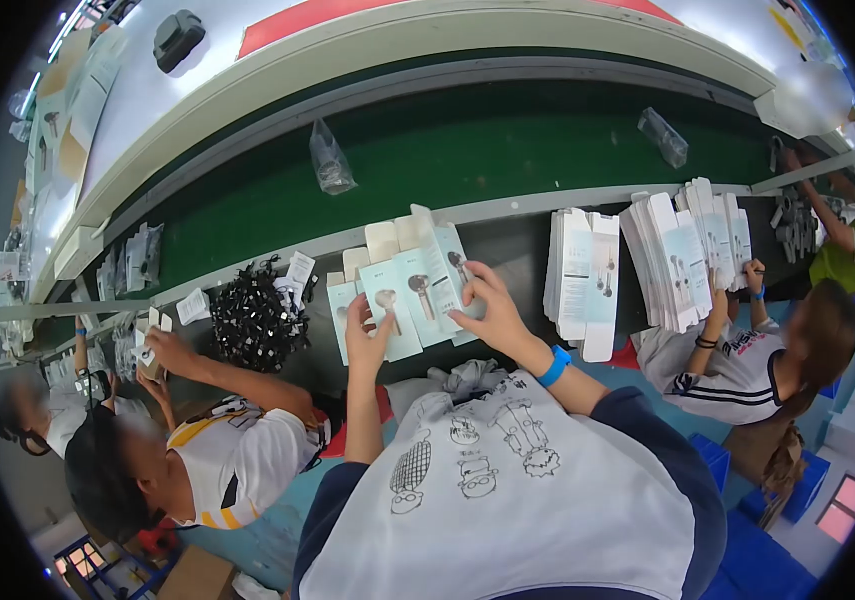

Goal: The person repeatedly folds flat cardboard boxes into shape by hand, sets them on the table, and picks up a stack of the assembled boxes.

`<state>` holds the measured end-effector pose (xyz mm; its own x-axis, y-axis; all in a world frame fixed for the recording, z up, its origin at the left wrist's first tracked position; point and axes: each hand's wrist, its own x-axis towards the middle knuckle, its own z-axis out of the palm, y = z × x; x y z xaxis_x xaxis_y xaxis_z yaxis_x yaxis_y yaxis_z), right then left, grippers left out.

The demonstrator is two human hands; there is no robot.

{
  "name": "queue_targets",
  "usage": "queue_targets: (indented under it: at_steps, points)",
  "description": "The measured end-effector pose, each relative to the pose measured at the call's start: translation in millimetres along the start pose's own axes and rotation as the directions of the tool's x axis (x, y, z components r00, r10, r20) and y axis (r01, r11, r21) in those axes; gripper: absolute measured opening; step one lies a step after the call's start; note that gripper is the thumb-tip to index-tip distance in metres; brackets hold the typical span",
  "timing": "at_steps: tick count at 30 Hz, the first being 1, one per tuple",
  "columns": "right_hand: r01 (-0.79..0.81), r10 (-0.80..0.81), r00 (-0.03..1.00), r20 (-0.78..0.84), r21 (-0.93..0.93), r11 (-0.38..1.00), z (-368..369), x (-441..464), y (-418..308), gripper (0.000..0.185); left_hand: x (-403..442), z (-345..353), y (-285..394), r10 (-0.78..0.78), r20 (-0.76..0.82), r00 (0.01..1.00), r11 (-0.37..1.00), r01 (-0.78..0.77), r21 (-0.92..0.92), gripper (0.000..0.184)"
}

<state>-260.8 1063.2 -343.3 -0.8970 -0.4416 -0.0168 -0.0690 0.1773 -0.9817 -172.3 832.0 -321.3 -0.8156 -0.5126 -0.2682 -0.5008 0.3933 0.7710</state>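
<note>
Cartons: several, flat-looking, pale blue/white w/ earphone print (397, 280); overlapped in a fan on the bench (517, 250), mid-length, betw. near and far edges; white flaps twd far edge.
L hand: (369, 338) at L part of fan, thumb & fingers on carton; pinch or mere touch, can't tell.
R hand: (492, 318) at R end of fan, thumb on printed face, fingers by outer edge; appears to grasp lightly.
Wristband: blue, R wrist (553, 367).
Cable pile: blk, w/ white tags (255, 318); on bench, L of fan, well clear of R hand.
Carton stack: upright-ish, tight (584, 285); bench, R of R hand; more stacks (672, 265) further R, near a co-worker.
Rail: grey, along bench far edge (512, 206); green belt (487, 140) beyond, w/ 2 clear bags (330, 165) (663, 138).
Handling (judged): spread evenly, so each face shows; hold by side edges, light thumb pressure, as thin board likely creases; keep flaps off rail; keep L edge of fan off cables, which could snag.
</note>
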Motion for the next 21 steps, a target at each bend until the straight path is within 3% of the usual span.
queue_targets:
  at_steps: [2, 4, 5, 6, 7, 8, 10, 11, 12, 14, 15, 17, 18, 20, 21]
  points:
    - [0.019, -0.018, 1.000, -0.022, 0.033, 0.999, 6, 0, 9, 0.029, 7, -12, -25, -0.066, 0.053, 0.996, 0.995, 0.069, -0.069, 0.052]
    - [-0.095, 0.103, 0.990, -0.093, 0.080, 0.992, 6, -2, 13, 0.030, 13, -24, -51, -0.103, 0.076, 0.992, 0.986, 0.112, -0.125, 0.052]
    - [-0.096, 0.104, 0.991, -0.089, 0.083, 0.992, 5, -4, 13, 0.030, 12, -30, -58, 0.082, -0.071, 0.994, 0.983, -0.069, 0.173, 0.056]
    - [-0.084, 0.072, 0.984, -0.166, -0.065, 0.994, 3, -4, 13, 0.032, 13, -33, -65, 0.298, -0.154, 0.942, 0.859, -0.194, 0.473, 0.059]
    - [-0.081, 0.029, 0.971, -0.236, -0.212, 0.974, 3, -5, 13, 0.034, 15, -36, -72, 0.131, -0.221, 0.966, 0.913, -0.031, 0.407, 0.067]
    - [-0.080, 0.029, 0.972, -0.234, -0.211, 0.974, 5, -7, 16, 0.034, 18, -35, -79, 0.130, -0.224, 0.966, 0.913, -0.029, 0.407, 0.067]
    - [-0.025, -0.024, 0.985, -0.170, -0.281, 0.959, 9, -11, 17, 0.037, 22, -31, -83, -0.223, -0.260, 0.939, 0.972, 0.233, 0.007, 0.073]
    - [0.002, -0.033, 0.994, -0.103, -0.288, 0.958, 12, -15, 17, 0.039, 24, -28, -85, -0.345, -0.134, 0.929, 0.935, 0.327, -0.139, 0.078]
    - [0.078, -0.080, 0.997, 0.003, -0.238, 0.968, 15, -18, 18, 0.038, 23, -25, -77, -0.339, -0.122, 0.933, 0.936, 0.322, -0.140, 0.078]
    - [0.002, -0.001, 0.998, 0.059, -0.022, 1.000, 24, -20, 15, 0.048, 17, -16, -56, -0.311, -0.049, 0.949, 0.909, 0.282, -0.306, 0.080]
    - [-0.009, 0.010, 1.000, 0.027, -0.044, 0.999, 28, -21, 18, 0.048, 18, -16, -55, -0.296, -0.069, 0.953, 0.931, 0.271, -0.244, 0.080]
    - [-0.046, 0.022, 0.997, -0.080, -0.309, 0.950, 35, -23, 38, 0.065, 18, -16, -62, -0.296, -0.088, 0.951, 0.931, 0.267, -0.249, 0.081]
    - [-0.092, 0.101, 0.994, 0.049, -0.168, 0.981, 41, -24, 66, 0.067, 18, -16, -61, -0.313, -0.061, 0.948, 0.927, 0.292, -0.234, 0.082]
    - [-0.153, 0.146, 0.975, 0.166, 0.032, 0.988, 31, -24, 55, 0.065, 15, -14, -58, -0.356, -0.008, 0.934, 0.903, 0.342, -0.261, 0.082]
    - [-0.164, 0.160, 0.979, 0.129, 0.018, 0.986, 19, -25, 48, 0.065, 13, -14, -56, -0.385, 0.008, 0.923, 0.881, 0.370, -0.294, 0.081]
